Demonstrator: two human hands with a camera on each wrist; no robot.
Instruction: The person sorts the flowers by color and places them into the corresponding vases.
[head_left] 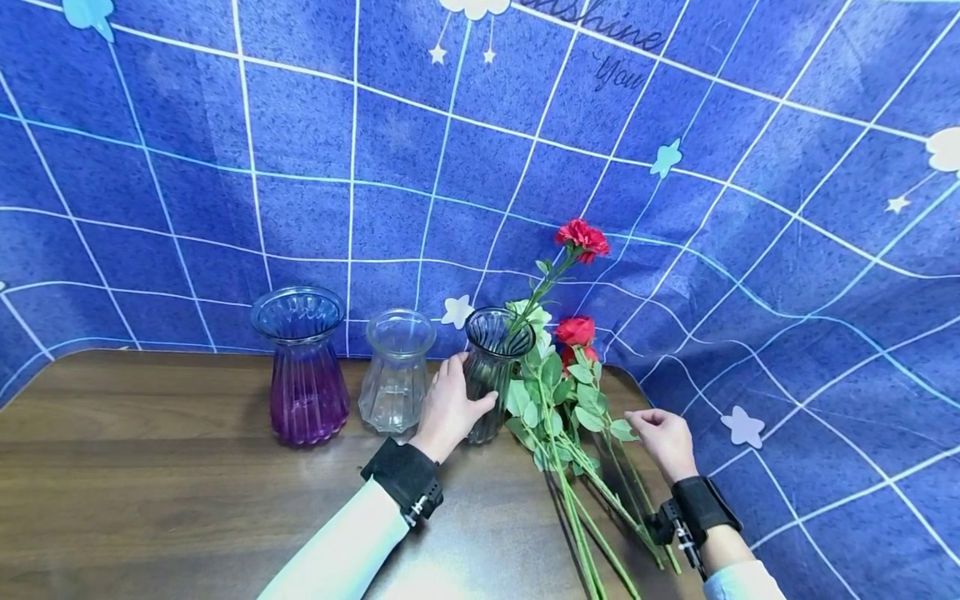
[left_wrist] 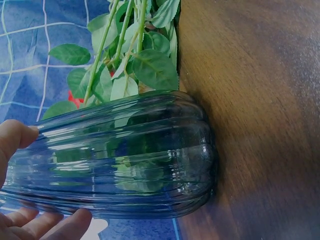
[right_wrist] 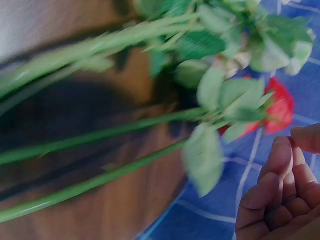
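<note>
Head: your widest view, forward and down from above. Left wrist: sideways, close to your grey vase (left_wrist: 145, 145). Right wrist: close to your flower stems (right_wrist: 75, 54), also in head.

Our left forearm (head_left: 333, 546), in a pale sleeve, slants up and rightward to a wrist (head_left: 429, 448) wrapped in a dark band (head_left: 401, 477); our left grip (head_left: 447, 404) is curved in a hold, thumb (left_wrist: 17, 139) opposing fingers (left_wrist: 72, 227). Our right forearm (head_left: 726, 550), bare between cuff (head_left: 742, 585) and dark band (head_left: 703, 504), slants up and leftward; our right grip (head_left: 666, 435) is loosely bent, thumb (right_wrist: 306, 138) nearly meeting the index fingertip (right_wrist: 280, 154).
</note>
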